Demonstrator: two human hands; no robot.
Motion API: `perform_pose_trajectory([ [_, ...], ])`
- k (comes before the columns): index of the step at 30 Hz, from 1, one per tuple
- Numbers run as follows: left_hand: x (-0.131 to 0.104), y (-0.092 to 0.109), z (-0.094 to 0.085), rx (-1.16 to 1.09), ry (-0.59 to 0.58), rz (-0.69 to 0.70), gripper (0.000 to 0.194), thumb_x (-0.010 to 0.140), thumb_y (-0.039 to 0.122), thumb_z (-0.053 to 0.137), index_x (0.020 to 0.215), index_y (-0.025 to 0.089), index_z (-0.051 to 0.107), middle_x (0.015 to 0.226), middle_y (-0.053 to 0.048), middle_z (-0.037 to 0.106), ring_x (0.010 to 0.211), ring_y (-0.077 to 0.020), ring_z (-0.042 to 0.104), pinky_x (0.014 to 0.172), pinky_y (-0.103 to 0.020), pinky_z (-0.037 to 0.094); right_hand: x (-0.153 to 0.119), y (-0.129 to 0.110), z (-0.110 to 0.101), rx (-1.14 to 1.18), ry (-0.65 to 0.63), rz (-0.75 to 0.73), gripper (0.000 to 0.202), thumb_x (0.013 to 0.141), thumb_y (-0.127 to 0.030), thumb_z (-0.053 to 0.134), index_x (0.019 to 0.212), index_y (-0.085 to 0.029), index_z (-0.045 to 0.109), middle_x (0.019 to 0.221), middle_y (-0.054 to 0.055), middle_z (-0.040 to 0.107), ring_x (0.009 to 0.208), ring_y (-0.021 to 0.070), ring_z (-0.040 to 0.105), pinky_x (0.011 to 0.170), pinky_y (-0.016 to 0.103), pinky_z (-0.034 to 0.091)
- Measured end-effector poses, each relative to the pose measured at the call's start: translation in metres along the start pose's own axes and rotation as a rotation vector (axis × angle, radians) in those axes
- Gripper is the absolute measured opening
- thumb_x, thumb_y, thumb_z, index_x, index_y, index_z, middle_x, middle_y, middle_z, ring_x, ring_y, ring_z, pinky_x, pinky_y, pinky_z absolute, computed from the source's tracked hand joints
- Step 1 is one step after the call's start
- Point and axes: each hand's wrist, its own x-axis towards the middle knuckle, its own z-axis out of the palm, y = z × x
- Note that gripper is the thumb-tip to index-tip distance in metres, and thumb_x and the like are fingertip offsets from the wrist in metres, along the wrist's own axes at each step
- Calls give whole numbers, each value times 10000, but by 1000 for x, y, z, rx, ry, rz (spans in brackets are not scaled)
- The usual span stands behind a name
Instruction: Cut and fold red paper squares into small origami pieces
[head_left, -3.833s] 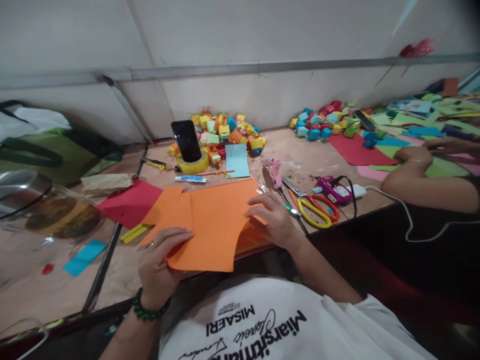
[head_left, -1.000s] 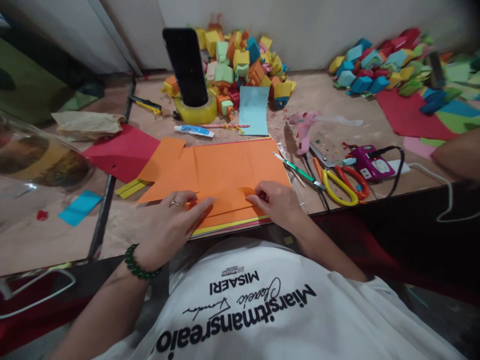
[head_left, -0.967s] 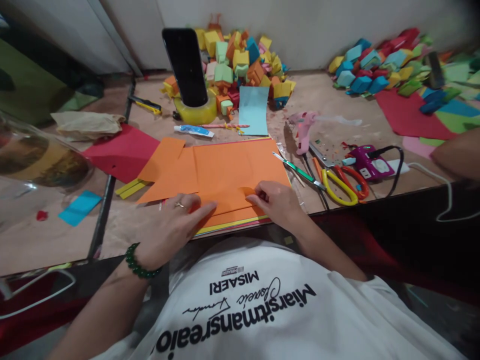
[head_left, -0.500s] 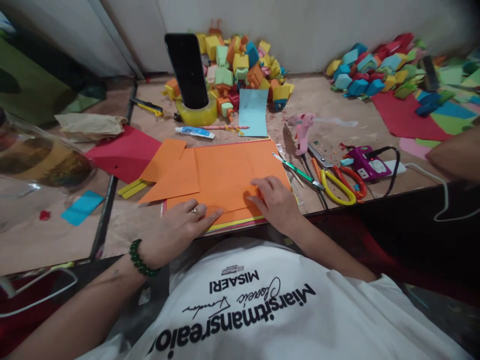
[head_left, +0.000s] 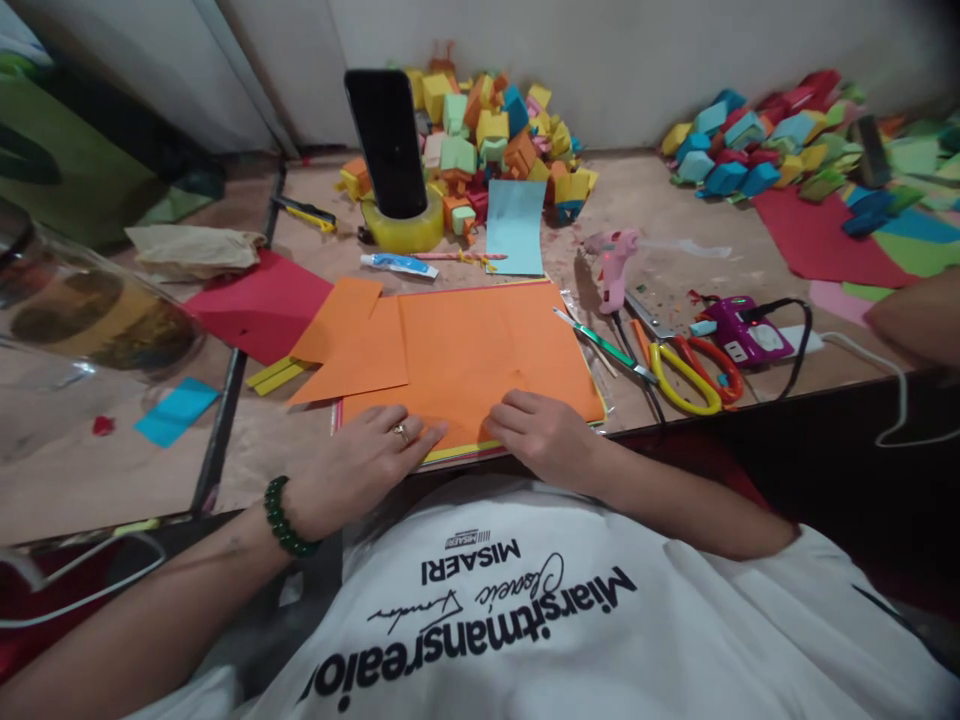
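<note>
An orange sheet of paper point(head_left: 480, 350) lies on top of a stack of coloured sheets at the table's front edge. My left hand point(head_left: 367, 450), with a ring and a green bead bracelet, rests at the near left of this sheet, fingers laid along it. At the sheet's near edge, my right hand point(head_left: 544, 435) has its fingers bent together over the paper; the thumb is largely hidden. Cut orange pieces point(head_left: 352, 340) overlap the left side of the stack. A green-handled craft knife point(head_left: 607, 345) lies across its right edge.
Right of the stack are a pink glue gun point(head_left: 616, 265), scissors point(head_left: 686, 378) and a purple power adapter point(head_left: 750, 330). A phone point(head_left: 388, 145) stands in a tape roll point(head_left: 405, 225) before piled folded-paper pieces point(head_left: 491, 135). Another person's arm point(head_left: 915, 315) reaches in at right.
My right hand has moved down towards me, from over the orange sheet to its near edge. My left hand has hardly moved. The view has shifted slightly.
</note>
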Motion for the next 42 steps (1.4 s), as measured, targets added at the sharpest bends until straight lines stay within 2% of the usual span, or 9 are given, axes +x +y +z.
perform_pose_trajectory([
  [6,-22,6,14,8,205,-29,421,860,16,352,1192,65,607,1142,-163,672,1045,-281,574,882,-409,447,-28,8,-14,9,123,49,290,956,-69,362,975,-84,651,851,110,652,844,205,520,719,314,483],
  [11,-31,16,21,-55,326,-146,326,888,176,482,1172,71,604,1113,-156,686,980,-285,596,850,-416,490,-29,4,-18,-36,151,102,319,926,-24,352,914,-100,661,805,98,654,782,204,507,654,303,450],
  [15,-31,21,21,-116,371,-201,320,903,239,513,1169,86,601,1095,-147,694,954,-274,597,833,-410,516,-3,-10,-27,-64,157,166,277,908,-29,412,818,-142,648,732,72,616,734,195,486,645,307,399],
  [17,-28,22,19,-107,381,-216,290,898,239,528,1124,86,626,1053,-147,702,926,-271,601,821,-408,519,18,-19,-25,-29,141,100,225,924,-67,441,938,-149,649,818,74,633,791,194,498,680,309,406],
  [22,-20,25,12,-34,412,-236,236,897,265,544,993,86,664,950,-143,713,840,-270,611,763,-415,519,44,-30,8,15,-32,-30,220,947,-174,470,1093,-83,608,966,112,622,880,223,488,666,340,438],
  [26,-19,26,11,-38,420,-249,224,905,242,539,1017,85,652,954,-132,714,835,-258,616,759,-403,521,10,-17,20,7,-33,42,251,959,-165,443,1148,-109,599,993,106,622,907,218,494,730,352,455],
  [32,-20,27,14,-57,434,-254,208,915,206,527,1021,72,646,944,-130,710,828,-248,602,757,-386,525,-46,-5,-2,-84,133,266,307,927,-62,396,1096,-106,648,978,108,676,869,213,519,733,342,476],
  [37,-18,26,13,-32,355,-311,217,936,248,486,975,140,670,958,-118,704,850,-252,614,766,-411,522,-65,1,-16,-16,251,396,337,892,-46,399,1032,-172,678,936,92,681,853,203,561,758,343,494],
  [42,12,20,16,-113,221,-360,306,931,342,500,1151,184,641,1272,-164,598,1143,-316,551,936,-488,480,-70,25,-30,-202,322,740,278,928,-181,437,1124,-184,633,1024,117,666,935,261,553,823,417,479],
])
